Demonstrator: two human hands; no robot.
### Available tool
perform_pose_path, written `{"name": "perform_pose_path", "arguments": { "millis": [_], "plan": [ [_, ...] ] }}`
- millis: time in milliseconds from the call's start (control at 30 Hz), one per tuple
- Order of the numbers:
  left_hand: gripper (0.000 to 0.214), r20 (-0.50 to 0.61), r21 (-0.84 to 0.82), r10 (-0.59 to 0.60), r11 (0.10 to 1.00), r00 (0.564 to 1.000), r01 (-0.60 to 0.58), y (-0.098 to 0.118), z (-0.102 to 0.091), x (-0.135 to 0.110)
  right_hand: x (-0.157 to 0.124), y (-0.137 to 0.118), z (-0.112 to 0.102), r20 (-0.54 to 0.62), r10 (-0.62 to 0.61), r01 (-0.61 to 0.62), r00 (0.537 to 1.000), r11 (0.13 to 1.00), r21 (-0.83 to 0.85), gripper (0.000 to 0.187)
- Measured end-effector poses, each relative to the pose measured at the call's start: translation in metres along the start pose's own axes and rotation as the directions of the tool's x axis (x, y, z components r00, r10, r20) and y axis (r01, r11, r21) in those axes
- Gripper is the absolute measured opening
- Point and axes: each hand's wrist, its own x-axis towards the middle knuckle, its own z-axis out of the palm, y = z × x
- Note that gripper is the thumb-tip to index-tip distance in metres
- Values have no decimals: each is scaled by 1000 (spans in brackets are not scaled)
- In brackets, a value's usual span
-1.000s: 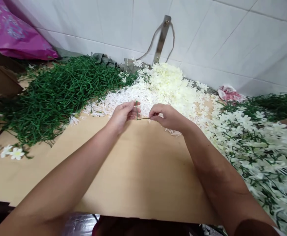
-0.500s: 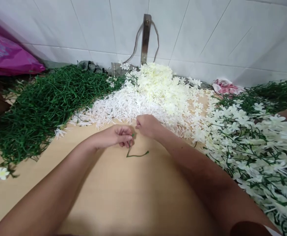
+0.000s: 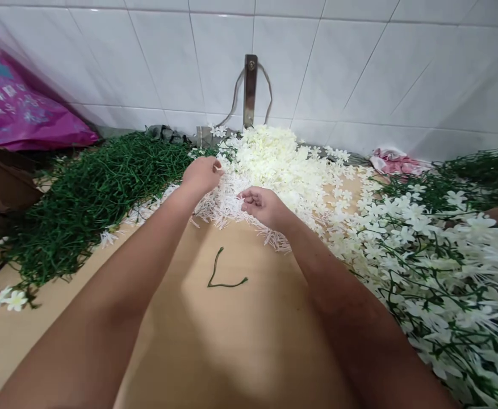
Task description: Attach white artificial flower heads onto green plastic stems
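Note:
My left hand (image 3: 203, 174) reaches over the far edge of the white stamen pile (image 3: 227, 196), beside the cream flower heads (image 3: 270, 150). Its fingers are curled together, and something small and pale shows at the fingertips. Lower and to the right, my right hand (image 3: 263, 207) is at the stamens with bent fingers close together. White strands lie against its fingertips; whether it grips any is unclear. On the table in front of both hands lies a bent green plastic stem (image 3: 214, 275), touched by neither hand.
A heap of green stems (image 3: 104, 187) covers the table's left side. Assembled artificial flowers (image 3: 427, 267) crowd the right. Along the tiled wall (image 3: 155, 62) are a metal bracket (image 3: 250, 94), a pink bag (image 3: 31, 116) and a red-and-white cloth (image 3: 397, 163). Two loose flowers (image 3: 15, 300) lie at left.
My left hand has let go of the green stem, now on the table, and moved forward to the flower heads. My right hand has opened slightly from a tighter curl, at the stamens, some now pulled nearer.

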Motion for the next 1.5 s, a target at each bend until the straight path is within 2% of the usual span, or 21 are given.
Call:
{"name": "perform_pose_path", "arguments": {
  "millis": [133,233,300,367,433,467,533,600,667,767,867,967,1067,1133,1233,1367,1433,1500],
  "plan": [
    [28,-53,120,6,993,999,1,9,26,27,4,4,-4,-41,13,-6,999,983,184,11],
    [23,-64,119,-18,993,998,26,4,29,35,7,8,-5,-81,1,20,997,969,248,17],
    [19,-99,8,-54,998,994,55,-2,24,39,8,10,-6,-133,-41,71,990,971,229,19],
    [15,-141,-237,-121,968,983,85,-5,15,38,9,11,-6,-195,-78,120,978,970,214,20],
    [10,-112,-546,-208,830,972,115,-3,5,29,9,9,-7,-238,-96,153,967,959,238,20],
    [8,-60,-680,-239,721,969,136,-1,1,20,9,8,-6,-248,-101,165,964,952,256,20],
    [5,110,-837,-234,503,966,217,3,-4,-3,8,4,-4,-249,-110,182,962,940,289,20],
    [9,265,-886,-218,330,939,326,6,-6,-31,6,0,2,-243,-116,190,963,931,311,22],
    [15,385,-885,-198,199,901,422,7,-4,-57,4,-2,10,-233,-124,196,964,928,316,25],
    [14,478,-867,-159,75,864,493,6,0,-86,-1,-1,24,-209,-156,207,965,946,249,21],
    [11,523,-849,-167,-15,836,528,4,2,-101,-7,3,33,-239,-226,258,944,959,113,11],
    [15,536,-842,-187,-52,823,536,3,4,-105,-9,8,37,-244,-274,288,930,957,26,4],
    [16,527,-848,-178,-39,831,529,1,7,-103,-10,12,38,-231,-304,303,924,952,-40,4],
    [16,516,-854,-179,-26,838,520,-2,9,-102,-11,14,37,-235,-358,340,903,933,-114,4],
    [17,503,-860,-182,-11,845,510,-5,12,-100,-11,16,37,-214,-478,418,852,867,-270,6],
    [17,471,-875,-186,27,862,484,-6,15,-99,-13,17,37,-143,-615,475,775,717,-511,10],
    [14,451,-883,-172,56,876,466,-6,16,-99,-15,16,38,-111,-650,488,752,662,-569,11],
    [14,443,-886,-156,75,883,458,-7,16,-99,-16,16,40,-105,-657,495,746,653,-573,11]
  ]
}}
